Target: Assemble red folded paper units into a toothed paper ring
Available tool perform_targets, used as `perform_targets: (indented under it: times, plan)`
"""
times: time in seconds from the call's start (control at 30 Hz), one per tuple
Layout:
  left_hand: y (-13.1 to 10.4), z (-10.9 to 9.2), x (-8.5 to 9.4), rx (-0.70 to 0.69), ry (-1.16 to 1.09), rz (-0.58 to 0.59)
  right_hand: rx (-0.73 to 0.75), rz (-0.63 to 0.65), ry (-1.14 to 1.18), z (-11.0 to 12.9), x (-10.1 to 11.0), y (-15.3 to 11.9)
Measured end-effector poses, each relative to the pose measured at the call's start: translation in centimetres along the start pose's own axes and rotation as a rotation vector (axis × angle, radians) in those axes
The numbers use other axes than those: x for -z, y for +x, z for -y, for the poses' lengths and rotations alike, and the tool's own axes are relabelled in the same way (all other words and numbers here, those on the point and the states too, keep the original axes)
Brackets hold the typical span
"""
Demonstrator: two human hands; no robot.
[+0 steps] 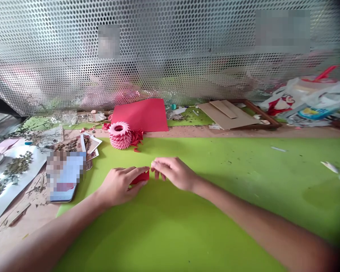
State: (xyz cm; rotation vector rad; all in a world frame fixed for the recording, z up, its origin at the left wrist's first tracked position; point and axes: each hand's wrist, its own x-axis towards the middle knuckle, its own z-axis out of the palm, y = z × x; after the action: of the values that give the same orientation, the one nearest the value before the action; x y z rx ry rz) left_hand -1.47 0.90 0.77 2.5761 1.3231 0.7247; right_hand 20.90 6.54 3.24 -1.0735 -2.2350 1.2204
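Note:
A small folded piece of red paper (pixel 141 178) lies between the thumb and fingers of my left hand (pixel 119 185), low over the green mat. The fingers cover much of it, so its full shape is hidden. My right hand (pixel 174 172) hovers just right of the paper's end, loosely bent with its fingers a little apart. I see nothing in it. Beyond my left hand stands a pink ring-shaped stack of folded paper (pixel 121 139), with pointed red folded paper pieces (pixel 137 138) beside it.
A red paper sheet (pixel 141 115) leans near the perforated metal screen (pixel 187 45). Left are a phone (pixel 65 192), cards and dried plant bits. A brown board (pixel 229 116) lies at the back, and plastic bags (pixel 314 104) stand at right. The green mat (pixel 215 226) spans the front.

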Motion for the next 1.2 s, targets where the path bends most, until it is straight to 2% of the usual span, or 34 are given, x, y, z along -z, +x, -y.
perform_targets:
  times: [0.13,0.23,0.37,0.47,0.6,0.77,0.93,1.07,1.2]
  plan:
    - [0.1,-0.1,0.1,0.030,-0.071,0.019,0.083,-0.163,-0.340,-0.1,1.3,3.2]
    - [0.3,-0.2,0.1,0.041,-0.101,0.022,0.195,-0.194,-0.519,-0.1,0.7,6.0]
    - [0.3,-0.1,0.0,0.068,-0.101,0.031,0.226,-0.170,-0.557,-0.2,-0.7,8.8]
    - [0.3,0.0,-0.1,0.085,-0.110,0.027,0.230,-0.168,-0.535,-0.3,-0.7,9.2]
    - [0.4,-0.1,0.1,0.113,-0.212,0.023,0.220,-0.227,-0.450,-0.2,0.6,7.2]
    - [0.8,-0.3,0.5,0.190,-0.507,0.073,0.196,-0.204,-0.166,-0.4,1.9,2.5]
    - [0.8,0.1,0.5,0.314,-0.783,0.163,0.455,-0.214,-0.176,-0.3,1.5,-0.8]
    - [0.6,0.4,0.6,0.374,-1.104,0.304,0.693,-0.260,-0.170,0.4,0.3,-1.6]
    - [0.6,0.6,0.7,0.375,-1.241,0.396,0.854,-0.314,-0.144,0.9,-0.7,-2.0]
